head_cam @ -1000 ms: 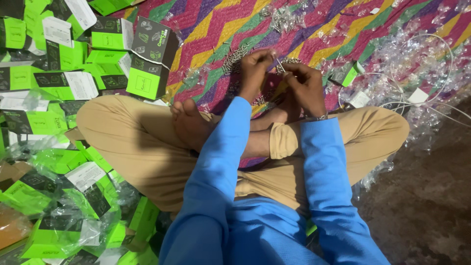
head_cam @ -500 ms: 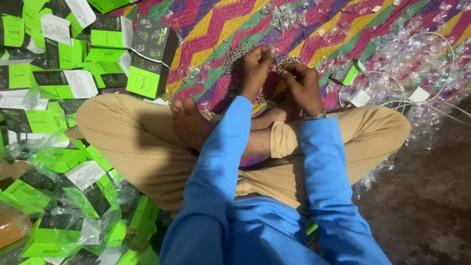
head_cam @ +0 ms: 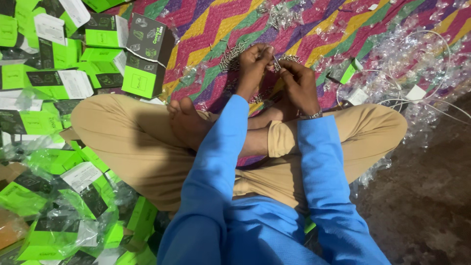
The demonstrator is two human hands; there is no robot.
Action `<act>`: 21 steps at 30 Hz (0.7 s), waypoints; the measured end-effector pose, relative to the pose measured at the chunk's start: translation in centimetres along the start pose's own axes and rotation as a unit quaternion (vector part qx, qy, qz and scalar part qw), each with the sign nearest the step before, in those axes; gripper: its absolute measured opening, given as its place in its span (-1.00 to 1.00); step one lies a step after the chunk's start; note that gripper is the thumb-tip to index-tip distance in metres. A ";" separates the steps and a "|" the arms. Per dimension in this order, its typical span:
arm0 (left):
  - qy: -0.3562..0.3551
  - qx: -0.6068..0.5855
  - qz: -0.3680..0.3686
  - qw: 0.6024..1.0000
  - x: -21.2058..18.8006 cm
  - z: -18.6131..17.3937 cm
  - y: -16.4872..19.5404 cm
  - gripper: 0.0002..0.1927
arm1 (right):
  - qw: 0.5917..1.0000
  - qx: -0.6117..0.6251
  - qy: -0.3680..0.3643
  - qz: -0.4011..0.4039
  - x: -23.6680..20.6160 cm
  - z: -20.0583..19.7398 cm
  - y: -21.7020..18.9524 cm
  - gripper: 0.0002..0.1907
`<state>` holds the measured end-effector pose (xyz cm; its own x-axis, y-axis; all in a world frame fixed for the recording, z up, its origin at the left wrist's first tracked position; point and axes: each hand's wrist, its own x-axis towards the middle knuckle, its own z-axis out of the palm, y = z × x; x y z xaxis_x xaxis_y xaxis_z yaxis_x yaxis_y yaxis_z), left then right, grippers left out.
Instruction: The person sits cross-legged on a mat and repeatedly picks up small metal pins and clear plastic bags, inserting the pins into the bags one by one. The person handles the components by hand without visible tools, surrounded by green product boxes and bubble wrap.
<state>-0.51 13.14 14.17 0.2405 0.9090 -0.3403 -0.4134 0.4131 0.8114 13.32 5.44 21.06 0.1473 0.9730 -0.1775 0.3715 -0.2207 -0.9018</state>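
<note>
The person wears a bright blue long-sleeved shirt (head_cam: 255,221), its sleeves reaching down to both wrists. On the right wrist sits a metal wristband (head_cam: 311,116). The trousers (head_cam: 122,142) are tan, with the hems turned up into cuffs. The feet (head_cam: 189,122) are bare.

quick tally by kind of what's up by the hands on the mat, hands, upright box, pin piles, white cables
hands at work: 2, the left hand and the right hand
upright green and black box: 1
piles of small metal pins on the zigzag mat: 1
white cables: too tangled to count
total counted: 4
</note>
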 end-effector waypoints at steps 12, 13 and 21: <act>0.047 0.380 0.238 0.893 -2.0 0.3 0.7 -0.85 | 0.999 -0.032 0.008 -0.024 0.3 0.8 -0.7 -0.75; 0.041 0.399 0.251 0.881 -2.2 0.4 0.7 -0.86 | 0.998 -0.057 0.020 -0.014 0.4 1.1 -0.9 -0.76; -0.005 0.402 0.289 0.869 -4.1 1.4 1.8 -0.84 | 0.981 -0.103 0.143 -0.076 0.6 2.6 -0.2 -0.76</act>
<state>-1.02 10.13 17.71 0.2067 0.9499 0.2345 0.2787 -0.2869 0.9165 10.95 6.21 20.12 0.3167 0.9434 0.0983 0.5821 -0.1116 -0.8054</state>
